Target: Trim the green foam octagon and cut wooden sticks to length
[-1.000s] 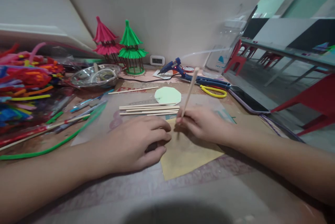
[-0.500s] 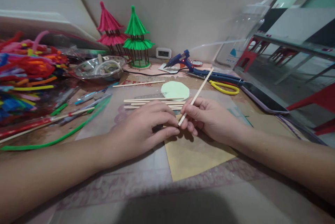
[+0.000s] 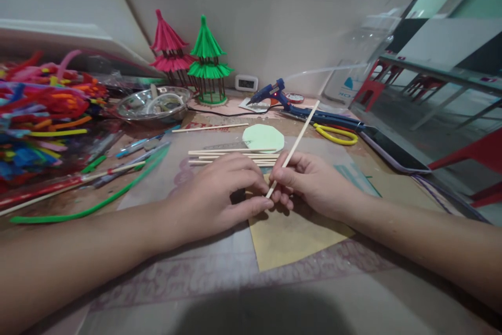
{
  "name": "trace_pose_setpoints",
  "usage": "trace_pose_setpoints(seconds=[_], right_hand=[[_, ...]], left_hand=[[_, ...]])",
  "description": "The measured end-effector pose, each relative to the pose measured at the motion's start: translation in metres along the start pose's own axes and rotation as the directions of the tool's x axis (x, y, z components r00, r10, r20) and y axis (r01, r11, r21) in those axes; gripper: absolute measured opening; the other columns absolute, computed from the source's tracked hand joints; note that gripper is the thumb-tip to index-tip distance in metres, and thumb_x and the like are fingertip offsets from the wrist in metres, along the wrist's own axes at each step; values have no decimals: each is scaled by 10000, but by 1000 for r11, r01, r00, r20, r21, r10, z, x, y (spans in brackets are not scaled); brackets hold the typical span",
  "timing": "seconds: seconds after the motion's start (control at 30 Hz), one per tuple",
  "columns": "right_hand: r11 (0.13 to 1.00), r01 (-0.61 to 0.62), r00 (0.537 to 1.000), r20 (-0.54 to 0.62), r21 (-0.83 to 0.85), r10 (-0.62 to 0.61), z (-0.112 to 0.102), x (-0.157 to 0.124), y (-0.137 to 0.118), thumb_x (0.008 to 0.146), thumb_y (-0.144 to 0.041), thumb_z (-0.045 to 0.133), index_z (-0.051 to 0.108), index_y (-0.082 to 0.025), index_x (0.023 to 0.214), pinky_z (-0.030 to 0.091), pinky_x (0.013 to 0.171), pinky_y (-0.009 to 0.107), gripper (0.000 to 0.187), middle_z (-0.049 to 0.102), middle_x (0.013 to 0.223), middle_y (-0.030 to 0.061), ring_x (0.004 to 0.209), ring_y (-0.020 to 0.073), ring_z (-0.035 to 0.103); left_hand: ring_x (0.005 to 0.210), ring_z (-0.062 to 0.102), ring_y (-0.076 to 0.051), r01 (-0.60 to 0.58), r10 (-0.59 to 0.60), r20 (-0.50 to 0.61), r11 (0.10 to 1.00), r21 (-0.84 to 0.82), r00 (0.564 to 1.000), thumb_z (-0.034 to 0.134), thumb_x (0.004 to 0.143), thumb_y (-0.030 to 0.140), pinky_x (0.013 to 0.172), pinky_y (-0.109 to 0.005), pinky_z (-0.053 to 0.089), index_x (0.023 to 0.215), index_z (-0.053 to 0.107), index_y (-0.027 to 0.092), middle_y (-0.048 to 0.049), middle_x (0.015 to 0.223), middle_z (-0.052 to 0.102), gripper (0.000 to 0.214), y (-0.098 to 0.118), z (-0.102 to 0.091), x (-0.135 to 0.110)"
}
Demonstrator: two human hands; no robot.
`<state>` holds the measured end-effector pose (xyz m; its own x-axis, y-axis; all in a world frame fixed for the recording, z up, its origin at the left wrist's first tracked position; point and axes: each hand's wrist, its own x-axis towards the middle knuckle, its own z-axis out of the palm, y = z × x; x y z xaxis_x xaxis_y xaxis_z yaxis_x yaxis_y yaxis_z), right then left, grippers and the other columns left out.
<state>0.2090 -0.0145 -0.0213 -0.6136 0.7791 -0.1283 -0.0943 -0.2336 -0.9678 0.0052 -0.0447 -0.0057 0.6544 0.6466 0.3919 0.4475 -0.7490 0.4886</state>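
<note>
A thin pale wooden stick slants up and to the right, pinched between the thumb and fingers of my right hand. At its lower end the thumb and forefinger of my left hand close on the tip; the other left fingers curl down, partly hidden. Under both hands lies a tan sheet of paper, one corner pointing toward me. Several more wooden sticks lie side by side just behind my left hand. Beyond them is a pale green paper polygon.
A blue glue gun, yellow-handled scissors and a phone lie at the right back. Pink and green pagoda models stand by the wall. Left are a metal bowl and bundled pipe cleaners.
The stick's lower end has come slightly toward me, between my left thumb and forefinger. My left thumb has moved slightly down. The whole view has shifted a little.
</note>
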Motion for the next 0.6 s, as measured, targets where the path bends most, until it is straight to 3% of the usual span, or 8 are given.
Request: trace_pose_setpoints(seconds=[0.3,0.47,0.6], right_hand=[[999,23,999,32,-37,-22,-2,0,0,793,-463,711,535,-178,797,467,433,170,335,680,614,-10,474,79,590],[1000,5,1000,20,-30,-5,-1,1,0,749,-492,746,548,-173,781,468,423,165,377,672,592,-15,454,75,580],[1000,13,996,92,20,-15,0,3,-6,730,-521,753,572,-157,768,461,421,158,409,679,592,-4,438,66,572]], left_hand=[[908,586,-168,-30,31,42,999,-22,999,459,964,180,842,-318,438,889,642,179,-43,906,664,198,-2,-1,2],[907,595,-163,-41,43,41,998,-38,998,546,934,221,858,-315,440,872,647,195,-28,903,669,121,-4,0,0],[955,592,-173,-130,133,-24,988,88,991,565,913,188,864,-316,442,962,625,224,-29,969,670,86,-4,-3,1]])
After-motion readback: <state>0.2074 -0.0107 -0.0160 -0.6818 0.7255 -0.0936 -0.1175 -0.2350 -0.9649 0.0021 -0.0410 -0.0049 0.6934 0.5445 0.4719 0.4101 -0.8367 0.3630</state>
